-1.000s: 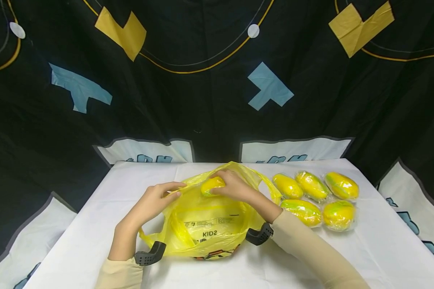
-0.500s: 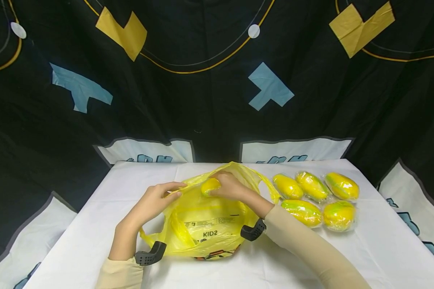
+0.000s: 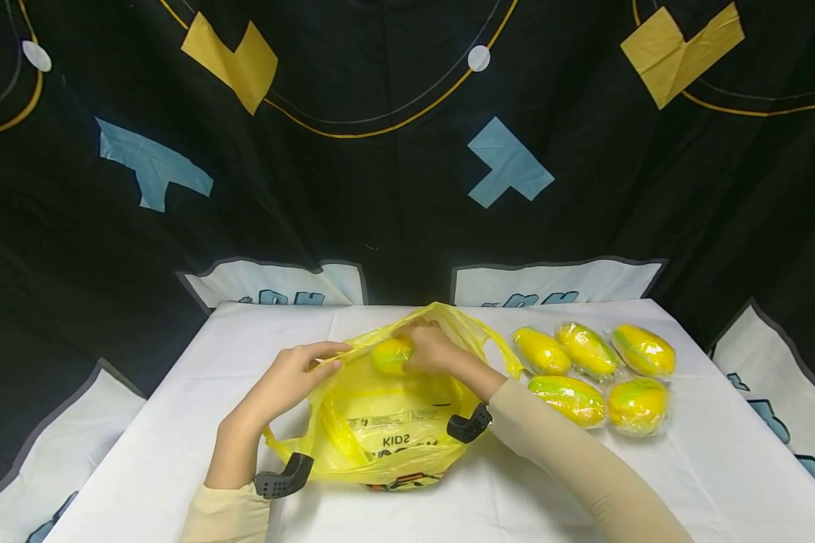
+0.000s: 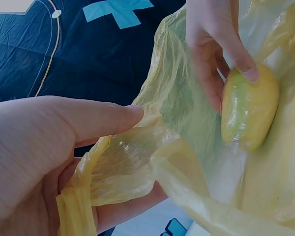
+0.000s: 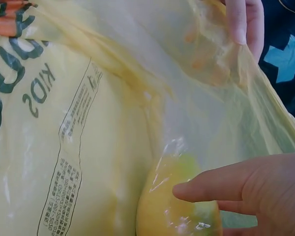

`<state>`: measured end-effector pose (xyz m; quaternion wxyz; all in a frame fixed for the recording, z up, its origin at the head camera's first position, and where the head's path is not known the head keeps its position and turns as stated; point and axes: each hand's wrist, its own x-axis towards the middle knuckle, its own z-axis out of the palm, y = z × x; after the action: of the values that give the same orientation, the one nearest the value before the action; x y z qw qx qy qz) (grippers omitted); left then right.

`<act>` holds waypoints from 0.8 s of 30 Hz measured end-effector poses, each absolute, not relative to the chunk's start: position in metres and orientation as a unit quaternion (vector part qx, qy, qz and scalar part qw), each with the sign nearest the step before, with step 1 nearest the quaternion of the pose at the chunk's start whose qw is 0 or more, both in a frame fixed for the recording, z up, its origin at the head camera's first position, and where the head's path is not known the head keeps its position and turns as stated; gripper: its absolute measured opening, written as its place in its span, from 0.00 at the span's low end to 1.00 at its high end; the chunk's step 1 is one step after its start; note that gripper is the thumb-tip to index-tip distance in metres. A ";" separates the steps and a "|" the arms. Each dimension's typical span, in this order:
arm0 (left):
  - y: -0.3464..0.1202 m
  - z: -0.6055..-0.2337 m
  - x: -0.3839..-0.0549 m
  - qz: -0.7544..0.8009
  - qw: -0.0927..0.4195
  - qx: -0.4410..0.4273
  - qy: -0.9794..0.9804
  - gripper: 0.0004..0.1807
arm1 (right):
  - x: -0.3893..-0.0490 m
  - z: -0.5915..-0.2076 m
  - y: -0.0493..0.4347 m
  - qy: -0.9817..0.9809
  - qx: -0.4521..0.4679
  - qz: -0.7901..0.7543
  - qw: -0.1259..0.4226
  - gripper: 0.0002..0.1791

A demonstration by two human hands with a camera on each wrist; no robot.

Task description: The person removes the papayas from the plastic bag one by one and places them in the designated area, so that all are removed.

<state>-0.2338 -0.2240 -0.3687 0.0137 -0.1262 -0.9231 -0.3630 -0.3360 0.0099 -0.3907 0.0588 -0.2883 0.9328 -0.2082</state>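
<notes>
A yellow plastic bag (image 3: 414,469) printed with KIDS lies with its mouth spread toward me. My left hand (image 3: 278,385) holds the left edge of the mouth; in the left wrist view, the thumb and fingers of the left hand (image 4: 44,147) have the thin film between them. Inside the bag, my right hand (image 3: 435,348) grips a yellow-green mango (image 3: 390,356) in clear wrap. From the left wrist view, thumb and fingers sit at one end of the mango (image 4: 250,110). The right wrist view shows the thumb of the right hand (image 5: 236,189) pressed on it.
Several more wrapped mangoes (image 3: 587,377) lie in two rows on the white table (image 3: 516,498), to the right of the bag. A black curtain (image 3: 380,204) with taped paper shapes hangs behind the table.
My right hand, with the mango, has moved slightly left and deeper into the bag. The left hand stays at the bag's edge.
</notes>
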 end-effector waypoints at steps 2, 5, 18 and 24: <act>-0.224 -0.368 -0.234 -0.363 0.012 -0.125 -0.923 0.17 | -0.336 -0.391 0.010 0.933 -0.288 -0.205 0.068 0.36; -0.224 -0.368 -0.234 -0.362 0.012 -0.126 -0.923 0.18 | -0.334 -0.392 0.011 0.930 -0.291 -0.209 0.081 0.38; -0.225 -0.369 -0.234 -0.362 0.016 -0.130 -0.923 0.18 | -0.333 -0.403 0.012 0.917 -0.297 -0.240 0.113 0.46; -0.225 -0.368 -0.234 -0.363 0.013 -0.128 -0.923 0.18 | -0.333 -0.403 0.012 0.911 -0.311 -0.246 0.111 0.45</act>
<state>-0.2336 -0.2247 -0.3684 0.0131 -0.1279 -0.9228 -0.3633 -0.3331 0.0117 -0.4030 0.1107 -0.3112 0.9114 -0.2455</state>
